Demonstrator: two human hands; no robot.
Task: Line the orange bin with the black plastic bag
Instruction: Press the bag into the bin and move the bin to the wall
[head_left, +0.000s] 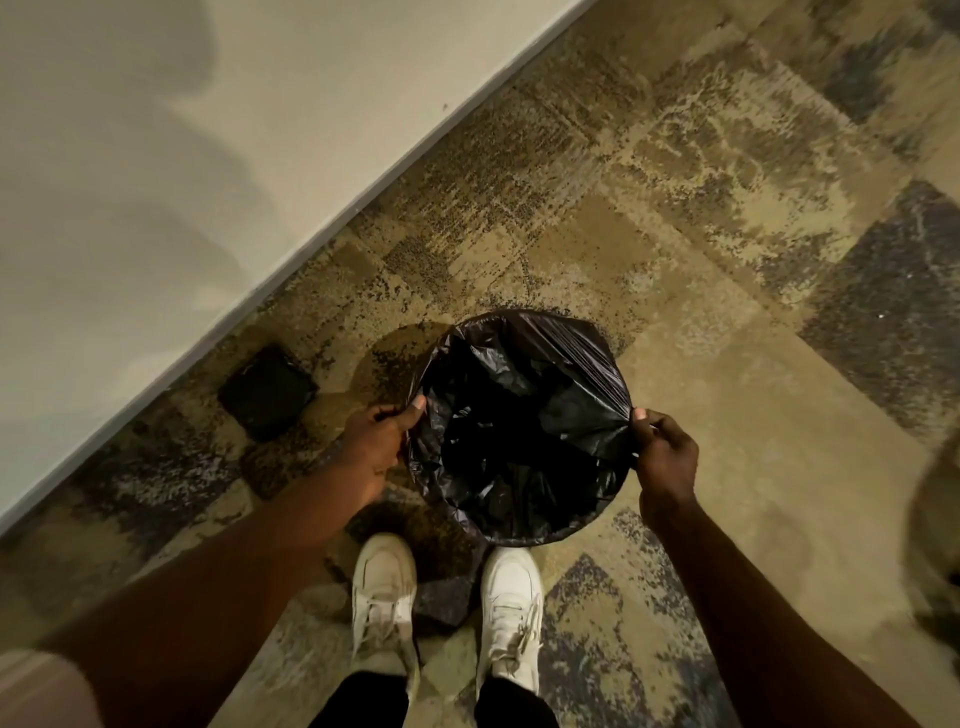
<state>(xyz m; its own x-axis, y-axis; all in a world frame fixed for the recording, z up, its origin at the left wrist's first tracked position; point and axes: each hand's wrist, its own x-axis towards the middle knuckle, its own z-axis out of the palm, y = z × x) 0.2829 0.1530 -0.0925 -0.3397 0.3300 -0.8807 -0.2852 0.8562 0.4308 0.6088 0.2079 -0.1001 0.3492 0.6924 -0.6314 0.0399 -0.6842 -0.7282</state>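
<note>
The black plastic bag (519, 415) is spread open in a round shape over the bin on the carpet, straight in front of my feet. The bag covers the whole rim, so no orange of the bin shows. My left hand (376, 447) pinches the bag's edge on the left side. On the right side my right hand (665, 457) pinches the opposite edge, and the plastic is stretched taut between the two hands. The bag's inside sags down, dark and crumpled.
A pale wall with a white baseboard (311, 228) runs diagonally at the left. A flat black square object (267, 392) lies on the patterned carpet (675, 234) by the wall. My two white shoes (447, 608) stand just behind the bin. A blurred shape (935, 545) is at the right edge.
</note>
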